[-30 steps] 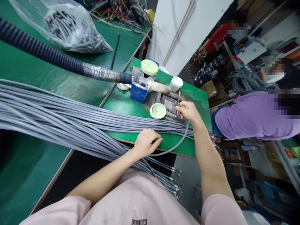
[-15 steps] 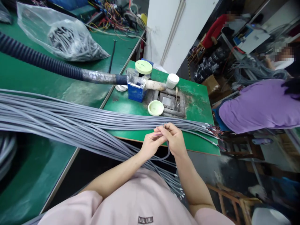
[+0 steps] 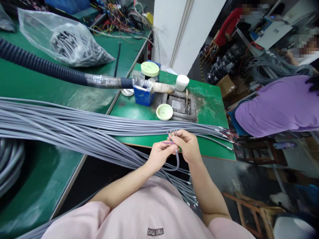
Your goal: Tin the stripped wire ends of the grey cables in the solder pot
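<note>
Clamping left hand (image 3: 160,154) and right hand (image 3: 190,146) on coloured wires (image 3: 171,134) of a grey cable (image 3: 177,161), pinching at the near edge of the green bench (image 3: 209,103).

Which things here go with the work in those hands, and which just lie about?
Likely in use:
held gray cable
colored wires between left hand and right hand
gray cable bundle

Apparently just lying about:
plastic bag
black strip
tangled wires
</note>
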A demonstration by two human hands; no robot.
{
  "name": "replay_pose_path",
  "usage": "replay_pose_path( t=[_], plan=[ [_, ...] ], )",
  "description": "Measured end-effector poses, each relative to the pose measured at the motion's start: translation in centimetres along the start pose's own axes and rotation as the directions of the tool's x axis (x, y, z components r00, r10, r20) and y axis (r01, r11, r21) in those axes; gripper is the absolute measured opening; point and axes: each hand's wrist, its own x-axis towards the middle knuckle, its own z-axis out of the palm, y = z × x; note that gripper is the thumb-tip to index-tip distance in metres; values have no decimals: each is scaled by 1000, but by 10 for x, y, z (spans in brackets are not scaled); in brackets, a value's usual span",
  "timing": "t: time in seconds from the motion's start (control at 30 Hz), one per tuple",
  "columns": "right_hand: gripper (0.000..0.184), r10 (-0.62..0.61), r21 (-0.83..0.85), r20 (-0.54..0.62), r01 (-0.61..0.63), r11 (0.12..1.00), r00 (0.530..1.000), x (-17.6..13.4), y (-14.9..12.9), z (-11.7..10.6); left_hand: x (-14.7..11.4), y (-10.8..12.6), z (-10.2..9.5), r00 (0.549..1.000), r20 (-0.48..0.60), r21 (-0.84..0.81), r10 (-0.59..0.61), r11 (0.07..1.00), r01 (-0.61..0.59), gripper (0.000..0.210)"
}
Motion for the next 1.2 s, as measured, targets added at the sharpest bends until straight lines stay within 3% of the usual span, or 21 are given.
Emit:
replay_pose_path(
  t=[0.4, 0.7, 0.93, 1.1, 1.2],
  plan=[
    [19, -11, -23, -13, 10, 1000, 1000, -3, 6, -2, -4, -8, -3, 1000, 26, -61, -10, 998, 11, 33],
    [19, 11, 17, 16, -11, 1000, 1000, -2, 10, -3, -4, -10, -3, 1000, -5, -19, -4, 1000, 3, 34],
    [18, -197, -286, -41, 178, 942, 979, -8, 17, -21, 1, -1, -6, 997, -76, 34, 0, 999, 3, 32],
    [16, -134, -415, 122, 174, 893, 983, -29, 36, -33, 6, 2, -8, 995, -102, 60, -19, 998, 25, 34],
    [21, -117, -489, 198, 202, 849, 973, -41, 38, -36, 8, 1, -11, 999, -51, 85, -18, 996, 22, 29]
  ],
)
